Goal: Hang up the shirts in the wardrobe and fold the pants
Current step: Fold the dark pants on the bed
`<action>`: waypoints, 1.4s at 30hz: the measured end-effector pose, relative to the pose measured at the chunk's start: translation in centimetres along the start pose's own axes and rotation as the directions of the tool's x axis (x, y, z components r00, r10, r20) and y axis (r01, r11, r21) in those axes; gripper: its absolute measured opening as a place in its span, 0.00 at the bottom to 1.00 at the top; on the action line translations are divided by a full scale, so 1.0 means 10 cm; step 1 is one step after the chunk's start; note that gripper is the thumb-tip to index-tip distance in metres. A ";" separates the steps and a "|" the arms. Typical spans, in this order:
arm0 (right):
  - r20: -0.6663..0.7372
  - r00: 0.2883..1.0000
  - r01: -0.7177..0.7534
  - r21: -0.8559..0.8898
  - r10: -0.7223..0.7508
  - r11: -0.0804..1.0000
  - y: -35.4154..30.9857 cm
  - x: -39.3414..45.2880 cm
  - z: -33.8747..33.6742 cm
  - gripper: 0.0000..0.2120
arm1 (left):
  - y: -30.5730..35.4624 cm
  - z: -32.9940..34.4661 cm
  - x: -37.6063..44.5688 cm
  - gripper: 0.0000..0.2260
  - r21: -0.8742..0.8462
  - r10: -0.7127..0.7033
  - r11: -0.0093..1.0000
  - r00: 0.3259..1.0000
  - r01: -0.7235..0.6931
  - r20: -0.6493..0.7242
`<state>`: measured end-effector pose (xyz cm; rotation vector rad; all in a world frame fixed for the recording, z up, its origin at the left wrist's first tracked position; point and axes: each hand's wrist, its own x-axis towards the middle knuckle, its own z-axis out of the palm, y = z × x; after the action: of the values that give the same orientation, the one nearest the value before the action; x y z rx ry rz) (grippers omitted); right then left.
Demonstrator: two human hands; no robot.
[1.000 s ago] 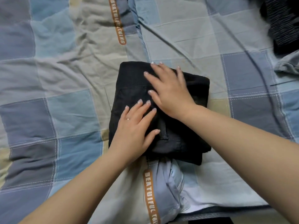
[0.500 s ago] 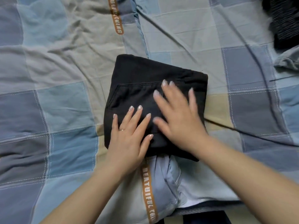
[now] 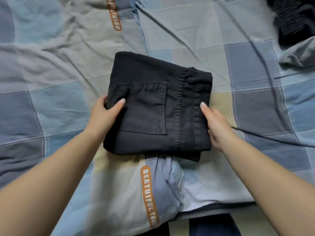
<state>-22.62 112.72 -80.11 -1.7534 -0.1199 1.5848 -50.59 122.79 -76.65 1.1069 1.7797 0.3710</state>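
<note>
Holding item one, the folded black pants (image 3: 158,106), at both side edges: my left hand (image 3: 104,114) pinches the left edge, thumb on top by the back pocket, fingers curled under; my right hand (image 3: 216,123) grips the waistband side, thumb on top, fingers hidden beneath. Pants sit mid-frame on the checked quilt (image 3: 51,65). Item two: dark ribbed garment (image 3: 293,17), far right corner, well apart. Item three: grey cloth (image 3: 300,55) just below it.
</note>
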 end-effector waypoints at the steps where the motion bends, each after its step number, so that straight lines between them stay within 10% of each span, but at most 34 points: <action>1: 0.044 0.999 -0.033 0.039 0.032 0.999 -0.02 0.07 -0.01 0.17 | 0.02 -0.02 0.07 0.26 -0.086 -0.083 0.992 0.995 0.088 0.061; 12: 0.179 0.975 0.133 0.015 -0.133 0.991 -0.09 -0.13 -0.13 0.17 | 0.19 -0.10 -0.20 0.17 -0.135 -0.007 0.991 0.995 0.020 0.098; 28: -0.033 0.970 0.243 0.058 -0.242 0.968 -0.76 -2.69 -1.51 0.14 | 1.45 0.07 -2.38 0.13 -0.225 0.167 0.967 0.965 -0.121 0.203; 42: -0.521 0.824 0.403 0.261 -0.224 0.877 0.22 -5.76 -1.91 0.13 | 2.05 -0.12 -4.45 0.17 -0.128 0.337 0.934 0.705 -0.333 0.624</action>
<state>-19.67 71.69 -35.51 -1.6679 0.1103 0.8320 -35.86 97.96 -37.09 1.3593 0.9650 0.1734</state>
